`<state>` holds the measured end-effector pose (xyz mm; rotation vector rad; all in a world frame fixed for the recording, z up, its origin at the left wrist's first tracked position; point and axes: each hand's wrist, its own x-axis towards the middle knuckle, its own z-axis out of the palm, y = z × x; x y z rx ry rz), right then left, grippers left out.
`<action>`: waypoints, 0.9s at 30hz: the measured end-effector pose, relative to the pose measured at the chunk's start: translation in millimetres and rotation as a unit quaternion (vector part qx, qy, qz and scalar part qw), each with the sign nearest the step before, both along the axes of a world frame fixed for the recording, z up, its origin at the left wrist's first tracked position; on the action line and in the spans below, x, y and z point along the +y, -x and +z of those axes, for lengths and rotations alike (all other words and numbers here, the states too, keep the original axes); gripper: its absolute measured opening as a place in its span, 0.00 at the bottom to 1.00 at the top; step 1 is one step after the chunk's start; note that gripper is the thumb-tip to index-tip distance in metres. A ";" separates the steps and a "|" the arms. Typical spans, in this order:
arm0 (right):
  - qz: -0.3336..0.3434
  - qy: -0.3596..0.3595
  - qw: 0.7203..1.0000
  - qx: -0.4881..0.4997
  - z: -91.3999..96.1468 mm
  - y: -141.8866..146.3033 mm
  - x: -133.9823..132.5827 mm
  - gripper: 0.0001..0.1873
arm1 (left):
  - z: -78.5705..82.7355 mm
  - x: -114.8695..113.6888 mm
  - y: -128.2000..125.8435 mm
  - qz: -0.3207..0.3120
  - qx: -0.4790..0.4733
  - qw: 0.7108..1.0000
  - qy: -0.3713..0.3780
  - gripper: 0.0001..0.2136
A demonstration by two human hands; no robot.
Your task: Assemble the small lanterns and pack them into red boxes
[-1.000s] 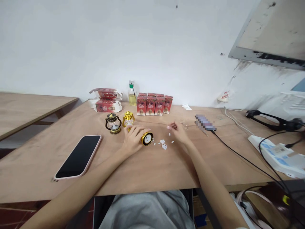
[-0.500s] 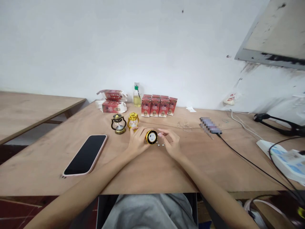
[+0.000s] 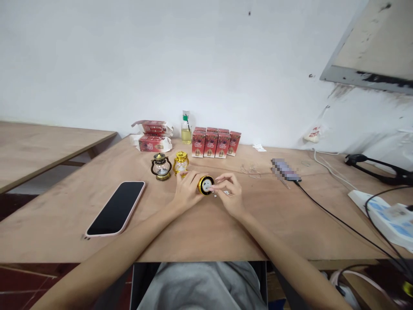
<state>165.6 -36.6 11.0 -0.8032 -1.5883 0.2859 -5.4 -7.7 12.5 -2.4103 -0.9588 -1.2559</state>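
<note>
My left hand [image 3: 187, 189] is wrapped round a small gold lantern [image 3: 201, 186] lying on its side, its round base with a black ring and white centre turned towards me. At that base the thumb and forefinger of my right hand [image 3: 231, 193] are pinched together, the other fingers raised; whatever is between them is too small to make out. A few tiny white pieces [image 3: 215, 196] lie on the table just below the lantern. Beyond my left hand stand a second gold lantern [image 3: 181, 163] and a dark bronze lantern [image 3: 161, 167], both upright.
Red printed boxes [image 3: 211, 144] stand in a group near the wall, beside a bottle of yellow liquid [image 3: 186, 134]. Opened red boxes [image 3: 151, 143] lie left of it. A phone [image 3: 116, 209] is at left, another phone [image 3: 285, 169] on a cable and a power strip [image 3: 380, 215] at right.
My right hand has moved slightly left, bringing its thumb and forefinger from beside the lantern onto its base. My left hand and the lantern stay nearly in place.
</note>
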 end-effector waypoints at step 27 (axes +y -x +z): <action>0.098 0.080 0.992 0.022 4.7 -1.9 1.5 0.05 | 6.7 -4.1 2.5 0.007 0.033 0.994 -0.104 0.12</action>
